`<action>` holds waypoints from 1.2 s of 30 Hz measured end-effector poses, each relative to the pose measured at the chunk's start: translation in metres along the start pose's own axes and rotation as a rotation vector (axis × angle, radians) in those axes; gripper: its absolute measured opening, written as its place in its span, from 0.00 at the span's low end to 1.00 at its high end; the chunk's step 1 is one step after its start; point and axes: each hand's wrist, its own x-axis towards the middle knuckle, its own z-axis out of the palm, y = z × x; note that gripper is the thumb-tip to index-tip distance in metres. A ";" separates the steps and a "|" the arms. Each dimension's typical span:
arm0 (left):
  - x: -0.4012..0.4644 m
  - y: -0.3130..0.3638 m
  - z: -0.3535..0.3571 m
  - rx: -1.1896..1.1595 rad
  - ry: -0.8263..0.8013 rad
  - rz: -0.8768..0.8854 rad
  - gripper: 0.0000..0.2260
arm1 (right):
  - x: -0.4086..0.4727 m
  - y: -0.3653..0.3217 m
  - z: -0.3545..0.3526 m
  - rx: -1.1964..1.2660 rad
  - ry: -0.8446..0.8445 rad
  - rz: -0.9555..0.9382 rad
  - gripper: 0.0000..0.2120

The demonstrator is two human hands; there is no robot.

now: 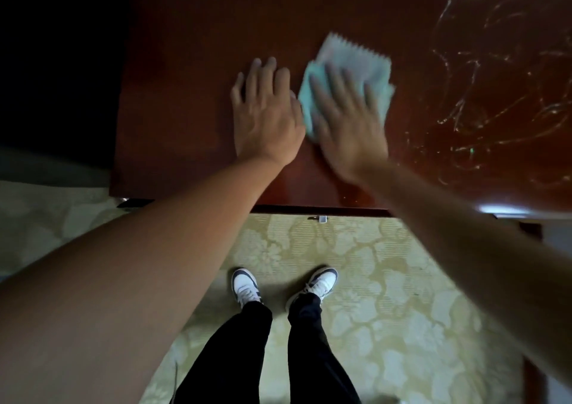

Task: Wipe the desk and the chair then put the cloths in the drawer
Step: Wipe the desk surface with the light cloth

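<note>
1. Desk: the wiping step is in hand, I think.
2. The right hand presses flat on the light blue cloth at mid-desk; the left hand rests flat beside it, holding nothing.
3. Next, the white streaks on the right need wiping.

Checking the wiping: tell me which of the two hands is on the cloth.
The right hand: it presses flat on the light blue cloth. The left hand lies beside it, palm down on the bare desk.
</note>
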 end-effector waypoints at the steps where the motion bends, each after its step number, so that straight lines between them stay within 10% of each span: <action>1: 0.000 0.000 0.000 -0.003 0.000 -0.003 0.21 | -0.035 -0.009 0.003 0.027 -0.008 -0.048 0.26; 5: 0.000 0.001 0.000 0.014 -0.005 0.008 0.21 | -0.132 -0.015 0.008 0.144 -0.021 -0.230 0.24; 12: 0.000 0.002 0.002 0.047 0.002 0.018 0.22 | 0.027 0.042 -0.019 0.198 0.051 0.103 0.23; 28: 0.002 0.001 0.002 0.031 0.025 0.030 0.22 | -0.056 0.011 -0.002 0.207 0.004 -0.446 0.19; 36: 0.001 0.003 0.004 0.041 0.054 0.014 0.20 | 0.072 0.053 -0.018 0.123 0.069 -0.126 0.26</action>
